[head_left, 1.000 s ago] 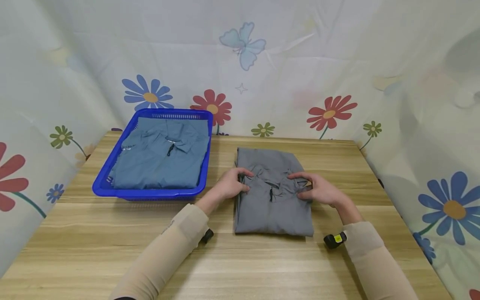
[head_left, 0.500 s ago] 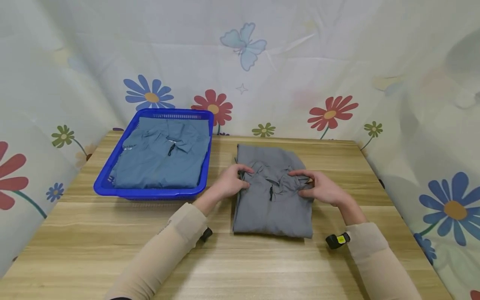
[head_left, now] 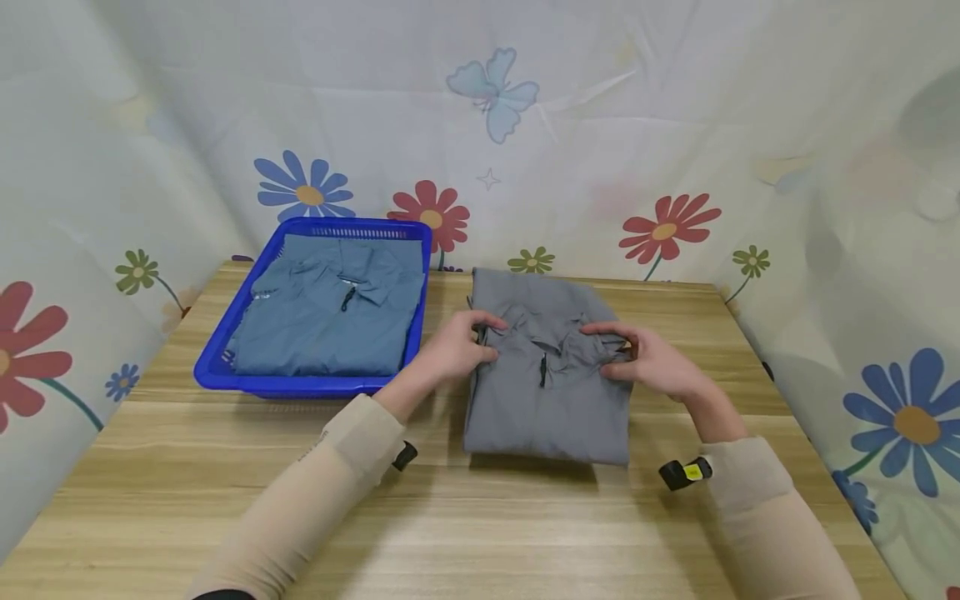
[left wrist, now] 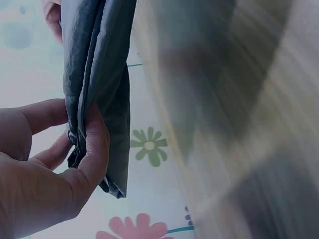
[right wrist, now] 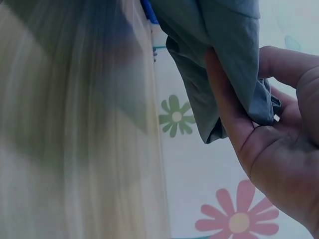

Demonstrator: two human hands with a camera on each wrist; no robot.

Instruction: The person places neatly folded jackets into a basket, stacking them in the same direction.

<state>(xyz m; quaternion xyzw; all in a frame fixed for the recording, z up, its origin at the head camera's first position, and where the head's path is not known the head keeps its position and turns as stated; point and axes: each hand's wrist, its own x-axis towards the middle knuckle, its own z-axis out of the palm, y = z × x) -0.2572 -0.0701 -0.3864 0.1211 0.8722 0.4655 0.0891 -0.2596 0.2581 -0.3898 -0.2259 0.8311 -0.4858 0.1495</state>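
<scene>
A folded grey jacket [head_left: 546, 421], its collar and dark zip pull facing up, hangs just above the wooden table. My left hand [head_left: 452, 345] grips its left edge, and my right hand [head_left: 662, 363] grips the right edge. In the left wrist view, fingers and thumb of the left hand [left wrist: 55, 186] pinch the folded layers of the jacket [left wrist: 99, 59] from both faces. The right wrist view has the right hand [right wrist: 279, 144] holding the jacket's side [right wrist: 227, 50] likewise, with a gap between cloth and tabletop.
Left of the jacket stands a blue plastic basket [head_left: 288, 385] holding a folded blue-grey jacket [head_left: 322, 325] with a dark zip pull. Both are on the wooden table [head_left: 517, 533]. A white curtain [head_left: 570, 167] printed with flowers closes off the back and sides.
Both hands have raised the grey jacket off the table and slightly away from me; a shadow now shows beneath its front edge. The basket stays put while the head view shifts slightly.
</scene>
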